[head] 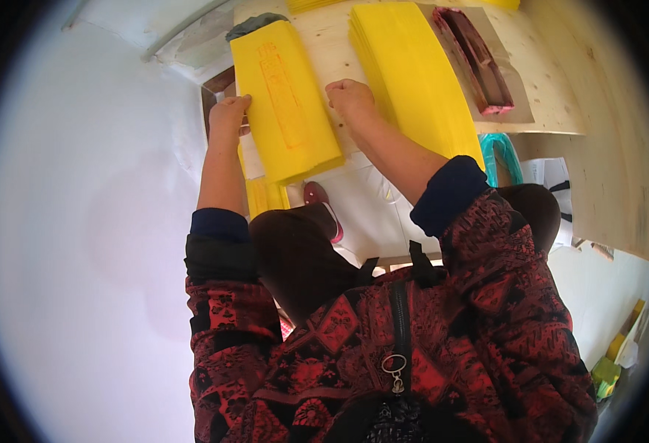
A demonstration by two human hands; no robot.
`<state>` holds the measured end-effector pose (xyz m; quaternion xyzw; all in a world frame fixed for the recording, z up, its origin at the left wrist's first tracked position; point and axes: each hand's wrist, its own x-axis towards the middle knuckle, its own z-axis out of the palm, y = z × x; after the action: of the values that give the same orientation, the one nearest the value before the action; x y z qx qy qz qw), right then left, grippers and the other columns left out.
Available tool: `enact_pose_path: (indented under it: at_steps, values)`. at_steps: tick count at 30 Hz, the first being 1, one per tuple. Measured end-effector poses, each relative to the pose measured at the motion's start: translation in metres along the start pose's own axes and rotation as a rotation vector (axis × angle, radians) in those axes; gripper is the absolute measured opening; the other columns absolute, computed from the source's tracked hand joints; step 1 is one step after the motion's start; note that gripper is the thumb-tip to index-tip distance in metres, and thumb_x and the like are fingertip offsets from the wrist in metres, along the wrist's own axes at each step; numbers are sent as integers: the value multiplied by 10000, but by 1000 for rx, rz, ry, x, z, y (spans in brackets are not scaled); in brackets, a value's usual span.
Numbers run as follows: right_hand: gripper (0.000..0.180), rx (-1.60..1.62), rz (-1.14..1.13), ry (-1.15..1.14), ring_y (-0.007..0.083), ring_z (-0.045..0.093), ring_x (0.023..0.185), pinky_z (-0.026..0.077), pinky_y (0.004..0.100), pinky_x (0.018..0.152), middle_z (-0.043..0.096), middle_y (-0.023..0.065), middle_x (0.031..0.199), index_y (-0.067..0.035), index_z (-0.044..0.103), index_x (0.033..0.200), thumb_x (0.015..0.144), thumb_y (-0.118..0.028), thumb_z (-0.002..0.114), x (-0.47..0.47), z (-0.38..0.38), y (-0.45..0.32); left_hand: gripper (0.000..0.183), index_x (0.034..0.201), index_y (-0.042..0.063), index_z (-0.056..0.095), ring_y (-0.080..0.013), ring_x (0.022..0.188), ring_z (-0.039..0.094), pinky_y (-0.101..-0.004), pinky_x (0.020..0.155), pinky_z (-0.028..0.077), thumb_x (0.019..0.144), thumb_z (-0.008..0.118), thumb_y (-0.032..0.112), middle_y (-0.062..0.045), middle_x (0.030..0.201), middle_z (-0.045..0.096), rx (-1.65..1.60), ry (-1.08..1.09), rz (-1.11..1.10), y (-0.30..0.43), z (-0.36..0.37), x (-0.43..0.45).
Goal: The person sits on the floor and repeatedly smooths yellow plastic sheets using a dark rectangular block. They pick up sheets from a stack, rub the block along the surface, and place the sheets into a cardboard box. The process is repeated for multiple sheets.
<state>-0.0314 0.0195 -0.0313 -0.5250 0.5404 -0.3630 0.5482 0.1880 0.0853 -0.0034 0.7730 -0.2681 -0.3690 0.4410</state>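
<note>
A stack of yellow paper sheets (313, 127) lies before me on the left, its top sheet bearing a column of orange-red printed writing. My left hand (229, 115) pinches its left edge, thumb on top and the other fingers partly hidden. My right hand (351, 98) is curled in the gap between this stack and a taller plain yellow paper stack (413, 77). Nothing shows in its fingers, though their undersides are hidden. Right of the plain stack is a long, narrow tray (500, 88) with red-stained rims, resting on brown cardboard (518, 108).
The wooden tabletop (557, 105) carries more yellow paper (308, 4) at the far edge and a dark cloth (258, 25) behind the printed stack. Below hang turquoise plastic (504, 158) and a white bag (549, 171). A white wall (81, 221) stands close on the left.
</note>
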Motion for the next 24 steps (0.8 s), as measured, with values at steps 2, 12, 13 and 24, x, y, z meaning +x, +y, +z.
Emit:
enact_pose_path:
  at_steps: [2, 12, 13, 24]
  values:
    - [182, -9, 4, 0, 130, 552, 637, 434, 270, 600, 618, 51, 709, 12, 660, 869, 793, -139, 593, -13, -5, 10, 224, 961, 63, 613, -122, 636, 573, -257, 547, 437, 865, 622, 264, -4, 790, 610, 38, -12, 25, 2, -2, -8]
    - [260, 21, 77, -28, 275, 654, 780, 491, 357, 713, 678, 173, 844, -13, 681, 928, 824, -222, 569, -82, -21, 47, 227, 1007, 63, 606, -120, 663, 560, -243, 545, 422, 865, 600, 240, -15, 805, 588, 15, 27, -21, -25, 1, -53]
    - [255, 27, 28, -25, 277, 654, 783, 492, 352, 718, 679, 171, 844, -14, 681, 928, 819, -218, 575, -87, -21, 47, 229, 1008, 60, 608, -116, 663, 558, -241, 544, 417, 868, 597, 240, -15, 805, 591, -4, 38, 1, -27, 2, -55]
    - [233, -36, 62, 120, 262, 645, 789, 494, 352, 701, 659, 203, 819, -7, 658, 959, 790, -154, 596, -101, -14, 37, 306, 1037, 64, 634, -117, 717, 529, -273, 618, 423, 849, 572, 298, -18, 832, 590, 66, 50, 78, -55, -1, -30]
